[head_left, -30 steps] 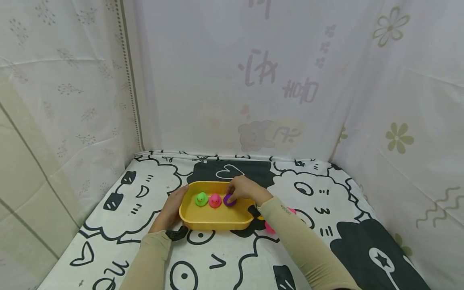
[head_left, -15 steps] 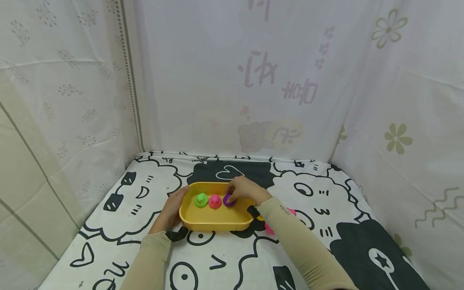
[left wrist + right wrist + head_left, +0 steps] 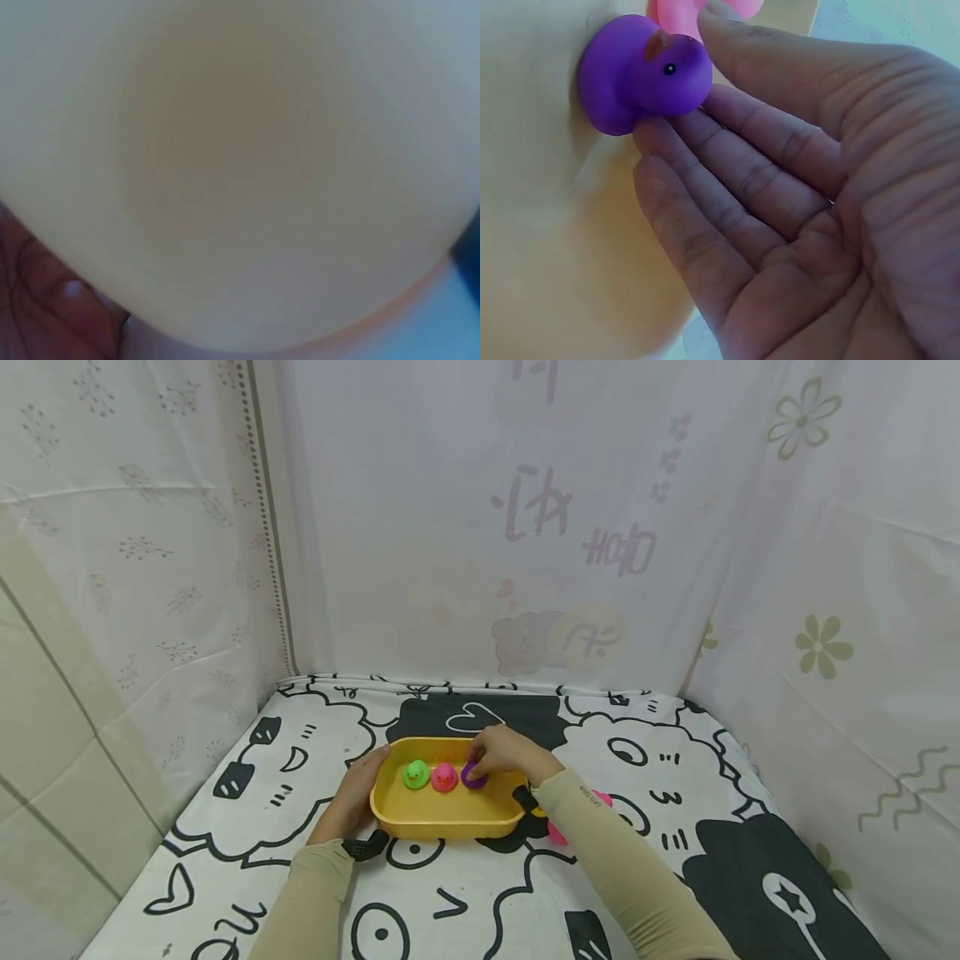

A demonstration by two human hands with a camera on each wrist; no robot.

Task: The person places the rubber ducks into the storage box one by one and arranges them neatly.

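Observation:
A yellow plastic tray (image 3: pixel 450 829) sits on the patterned cloth. My left hand (image 3: pixel 356 793) holds its left end, fingertips up at the rim. The tray's blurred wall (image 3: pixel 240 150) fills most of the left wrist view, with part of the hand (image 3: pixel 56 300) at lower left. Inside the tray a green rubber duck (image 3: pixel 416 774), a pink rubber duck (image 3: pixel 444 777) and a purple rubber duck (image 3: pixel 473 776) stand in a row. My right hand (image 3: pixel 510 753) reaches over the tray's right end. Its thumb and fingers are around the purple duck's head (image 3: pixel 679 75), the duck's base against the tray.
Right of the tray, partly hidden by my right forearm, lie pink toys (image 3: pixel 557 833) and a bit of something yellow (image 3: pixel 538 811). A black-and-white printed cloth (image 3: pixel 442 902) covers the surface. Pale printed curtains (image 3: pixel 420 527) hang behind and at both sides.
Almost nothing differs. Both hands keep their places on the tray and the purple duck, and the ducks stay in the same row; the view shifts very slightly.

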